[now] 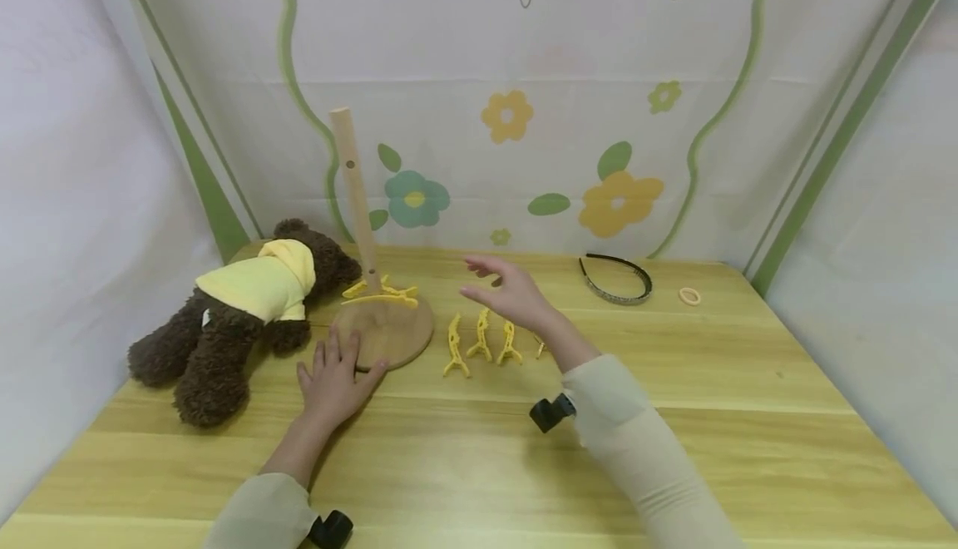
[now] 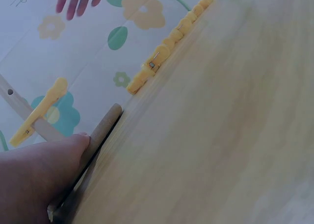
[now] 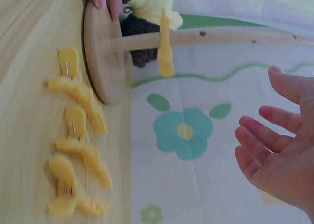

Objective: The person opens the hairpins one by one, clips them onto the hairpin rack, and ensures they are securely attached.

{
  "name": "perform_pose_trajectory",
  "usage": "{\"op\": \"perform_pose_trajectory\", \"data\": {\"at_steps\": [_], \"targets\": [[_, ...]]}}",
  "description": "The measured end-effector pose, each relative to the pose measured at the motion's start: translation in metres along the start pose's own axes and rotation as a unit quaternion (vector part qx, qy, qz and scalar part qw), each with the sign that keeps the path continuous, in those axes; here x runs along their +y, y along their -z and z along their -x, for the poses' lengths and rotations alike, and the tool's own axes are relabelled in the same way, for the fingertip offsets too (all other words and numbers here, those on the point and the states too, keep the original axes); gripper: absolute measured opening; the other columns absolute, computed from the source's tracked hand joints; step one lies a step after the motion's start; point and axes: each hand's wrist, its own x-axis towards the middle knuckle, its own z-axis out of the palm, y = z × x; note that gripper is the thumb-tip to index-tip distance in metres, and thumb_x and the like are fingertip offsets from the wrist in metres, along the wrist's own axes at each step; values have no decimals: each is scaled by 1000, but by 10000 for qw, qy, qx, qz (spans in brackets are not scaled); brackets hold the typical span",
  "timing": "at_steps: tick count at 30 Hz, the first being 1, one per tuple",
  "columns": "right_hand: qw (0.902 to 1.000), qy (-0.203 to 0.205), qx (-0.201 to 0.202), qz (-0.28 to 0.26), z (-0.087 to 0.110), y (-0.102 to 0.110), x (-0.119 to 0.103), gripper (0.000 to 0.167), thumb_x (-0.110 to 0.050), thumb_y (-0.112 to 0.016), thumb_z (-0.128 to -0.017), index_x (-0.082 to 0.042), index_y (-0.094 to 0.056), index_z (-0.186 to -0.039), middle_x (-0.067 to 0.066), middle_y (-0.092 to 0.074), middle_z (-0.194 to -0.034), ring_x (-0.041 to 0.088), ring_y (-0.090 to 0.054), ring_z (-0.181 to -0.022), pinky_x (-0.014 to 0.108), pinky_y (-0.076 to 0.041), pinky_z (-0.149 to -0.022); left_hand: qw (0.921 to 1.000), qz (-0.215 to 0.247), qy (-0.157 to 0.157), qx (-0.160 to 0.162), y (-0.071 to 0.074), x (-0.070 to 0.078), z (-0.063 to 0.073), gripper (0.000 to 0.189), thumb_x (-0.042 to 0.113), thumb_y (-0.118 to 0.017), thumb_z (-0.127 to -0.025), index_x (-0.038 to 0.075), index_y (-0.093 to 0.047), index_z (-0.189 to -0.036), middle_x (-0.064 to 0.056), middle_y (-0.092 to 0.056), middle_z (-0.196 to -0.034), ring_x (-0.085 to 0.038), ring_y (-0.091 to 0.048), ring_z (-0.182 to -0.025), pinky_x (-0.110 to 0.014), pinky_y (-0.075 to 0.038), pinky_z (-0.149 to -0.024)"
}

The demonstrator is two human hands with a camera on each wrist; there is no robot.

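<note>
My left hand [image 1: 335, 384] rests with spread fingers on the front left edge of a round wooden base [image 1: 407, 337]. From this base rises a wooden post [image 1: 350, 191] with small holes. A yellow hair clip [image 3: 165, 52] sits across the lower part of the post. My right hand [image 1: 512, 293] is raised right of the post, above the table, its fingers loosely bent and apart with nothing between them. Below it stand yellow hair clips [image 1: 482, 336] in a row. A small gold-coloured piece [image 1: 540, 347] beside them is partly hidden by the right forearm.
A brown teddy bear [image 1: 254, 283] in a yellow hoodie lies left of the base. Toward the back right are a dark headband [image 1: 617, 299] and a small pale ring [image 1: 689, 296]. A white curtain [image 1: 449, 50] with printed flowers hangs behind the wooden table [image 1: 464, 466].
</note>
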Motion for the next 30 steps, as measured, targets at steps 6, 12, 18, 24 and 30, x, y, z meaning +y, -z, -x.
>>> {"op": "perform_pose_trajectory", "data": {"at_steps": [6, 12, 18, 24, 30], "targets": [[9996, -54, 237, 126, 26, 26, 17, 48, -28, -60, -82, -8, -47, -124, 6, -52, -115, 19, -46, -102, 36, -38, -81, 10000, 71, 27, 5, -1, -2, 1, 79, 60, -39, -81, 4, -26, -136, -25, -2, -139, -49, -6, -120, -67, 3, -84], [9987, -217, 443, 100, 55, 49, 9, 44, -13, -59, -83, 4, -46, -121, 19, -50, -115, 31, -45, -102, 45, -36, -82, 9999, 128, 13, -8, -2, -1, 0, 79, 60, -38, -81, 4, -26, -136, -25, -1, -139, -49, -5, -120, -67, 4, -83], [9963, -525, 665, 108, 79, 57, 37, 45, -16, -59, -83, 4, -46, -120, 18, -51, -111, 32, -45, -101, 43, -37, -80, 9999, 124, -5, 28, -3, 0, -2, 79, 59, -39, -81, 4, -26, -135, -26, -2, -139, -49, -6, -120, -67, 3, -84], [9919, -1000, 784, 92, 101, 54, 85, 51, -28, -60, -82, 1, -45, -122, 17, -52, -111, 30, -45, -102, 43, -37, -80, 9999, 158, -31, 50, -3, 1, -2, 79, 59, -40, -81, 4, -27, -135, -26, -3, -139, -49, -6, -120, -67, 2, -84], [9853, -1464, 876, 79, 116, 45, 104, 50, -25, -61, -81, 3, -46, -120, 19, -52, -111, 31, -46, -101, 44, -37, -81, 9999, 95, -14, 50, -2, 0, -1, 80, 60, -40, -80, 4, -27, -135, -26, -4, -139, -49, -7, -120, -67, 2, -84]]}}
